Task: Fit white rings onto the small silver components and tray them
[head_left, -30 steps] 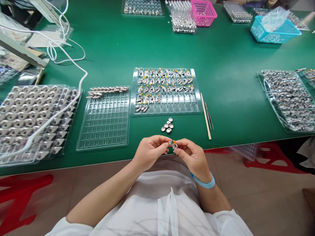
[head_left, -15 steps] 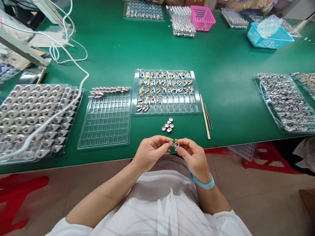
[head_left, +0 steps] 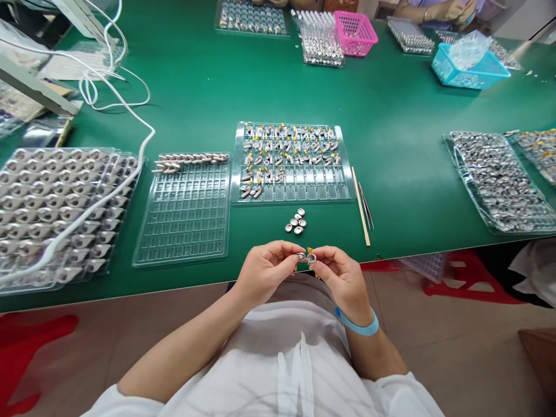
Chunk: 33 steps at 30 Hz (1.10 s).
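Observation:
My left hand (head_left: 275, 263) pinches a small round metal cap (head_left: 300, 256) between thumb and forefinger. Close beside it, my right hand (head_left: 339, 275) grips a small cup-shaped metal part (head_left: 311, 258) with a yellow bit (head_left: 310, 251) at its top. The two parts are held near each other over the table's front edge; whether they touch I cannot tell. Just beyond my fingers, several loose round metal caps (head_left: 297, 222) lie in a cluster. Behind them is a clear plastic tray (head_left: 321, 189) with rows of grey parts with yellow bits, its lower right pockets bare.
Tweezers (head_left: 366, 206) and a wooden stick (head_left: 360, 206) lie right of the tray. To the left are a mostly bare tray (head_left: 185, 226), stacked trays (head_left: 56, 214) and a white cable (head_left: 145, 145). Bagged metal parts (head_left: 504, 179) lie right. Baskets, pink (head_left: 356, 35) and blue (head_left: 471, 69), stand farther back.
The two small parts look slightly farther apart, and the right one is tilted a little differently. Both hands keep their grips. The view has shifted slightly.

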Each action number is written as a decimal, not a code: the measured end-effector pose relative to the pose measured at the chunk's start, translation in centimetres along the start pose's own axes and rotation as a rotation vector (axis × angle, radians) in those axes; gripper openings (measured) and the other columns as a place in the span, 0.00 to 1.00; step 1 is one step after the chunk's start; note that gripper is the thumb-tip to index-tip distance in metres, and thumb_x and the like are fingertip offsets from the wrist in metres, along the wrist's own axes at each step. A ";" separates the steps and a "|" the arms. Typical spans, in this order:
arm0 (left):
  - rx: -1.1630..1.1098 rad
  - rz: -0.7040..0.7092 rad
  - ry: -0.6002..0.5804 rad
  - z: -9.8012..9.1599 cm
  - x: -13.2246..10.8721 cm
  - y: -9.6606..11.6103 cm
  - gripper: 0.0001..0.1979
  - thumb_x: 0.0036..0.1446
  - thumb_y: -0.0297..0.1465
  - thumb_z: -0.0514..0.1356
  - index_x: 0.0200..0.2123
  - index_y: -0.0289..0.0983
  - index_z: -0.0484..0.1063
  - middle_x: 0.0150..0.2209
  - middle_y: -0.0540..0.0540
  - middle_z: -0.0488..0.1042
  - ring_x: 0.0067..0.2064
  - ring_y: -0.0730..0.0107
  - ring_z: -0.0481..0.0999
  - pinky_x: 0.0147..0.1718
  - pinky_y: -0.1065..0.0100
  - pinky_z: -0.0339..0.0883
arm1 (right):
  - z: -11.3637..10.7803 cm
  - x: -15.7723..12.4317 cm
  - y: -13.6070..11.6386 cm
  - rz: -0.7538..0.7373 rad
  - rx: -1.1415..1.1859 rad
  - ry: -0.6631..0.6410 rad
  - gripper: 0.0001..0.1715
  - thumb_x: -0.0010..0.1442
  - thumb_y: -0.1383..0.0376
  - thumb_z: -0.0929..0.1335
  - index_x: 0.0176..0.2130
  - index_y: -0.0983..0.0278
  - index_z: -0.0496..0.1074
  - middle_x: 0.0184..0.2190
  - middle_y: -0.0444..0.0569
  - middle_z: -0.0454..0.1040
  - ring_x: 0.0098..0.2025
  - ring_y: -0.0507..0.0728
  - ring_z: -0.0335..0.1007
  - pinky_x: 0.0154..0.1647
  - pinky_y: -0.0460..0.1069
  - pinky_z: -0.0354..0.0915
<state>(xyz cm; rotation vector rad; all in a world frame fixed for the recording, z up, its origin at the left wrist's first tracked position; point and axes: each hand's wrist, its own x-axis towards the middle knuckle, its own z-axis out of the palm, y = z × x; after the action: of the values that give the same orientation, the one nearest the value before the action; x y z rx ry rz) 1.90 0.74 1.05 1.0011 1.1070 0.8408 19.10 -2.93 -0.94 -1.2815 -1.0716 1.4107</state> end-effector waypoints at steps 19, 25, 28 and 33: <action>0.071 0.075 -0.150 -1.2 -0.2 -1.0 0.15 0.56 0.34 0.65 0.47 0.37 0.76 0.40 0.43 0.78 0.43 0.65 0.77 0.44 0.66 0.72 | 0.4 0.3 0.2 -0.089 0.006 0.039 0.07 0.61 0.62 0.70 0.41 0.58 0.75 0.35 0.44 0.76 0.30 0.50 0.69 0.32 0.45 0.68; 0.054 0.089 -0.082 -0.8 0.0 -0.5 0.10 0.56 0.35 0.65 0.40 0.36 0.78 0.39 0.43 0.79 0.41 0.65 0.78 0.42 0.67 0.72 | 0.4 0.2 -0.2 -0.159 -0.084 0.051 0.07 0.62 0.62 0.69 0.41 0.59 0.75 0.36 0.46 0.75 0.32 0.52 0.71 0.33 0.47 0.70; -0.010 0.029 -0.082 -0.5 0.0 0.1 0.09 0.55 0.34 0.66 0.36 0.35 0.77 0.34 0.45 0.78 0.36 0.68 0.77 0.37 0.69 0.72 | 0.5 0.1 0.0 -0.214 -0.128 0.099 0.06 0.62 0.63 0.69 0.42 0.58 0.75 0.38 0.47 0.75 0.36 0.54 0.72 0.37 0.48 0.71; -0.199 -0.132 -0.158 0.0 0.2 0.4 0.12 0.52 0.34 0.68 0.36 0.34 0.74 0.27 0.48 0.77 0.28 0.72 0.75 0.32 0.69 0.71 | 0.6 -0.2 0.9 -0.214 -0.110 0.175 0.07 0.61 0.63 0.70 0.41 0.58 0.74 0.39 0.48 0.76 0.37 0.54 0.74 0.38 0.49 0.72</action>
<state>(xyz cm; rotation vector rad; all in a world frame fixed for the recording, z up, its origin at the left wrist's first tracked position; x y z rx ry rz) 1.91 1.06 1.32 0.8052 0.9248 0.7368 18.41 -3.31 -1.77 -1.3006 -1.1410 1.0730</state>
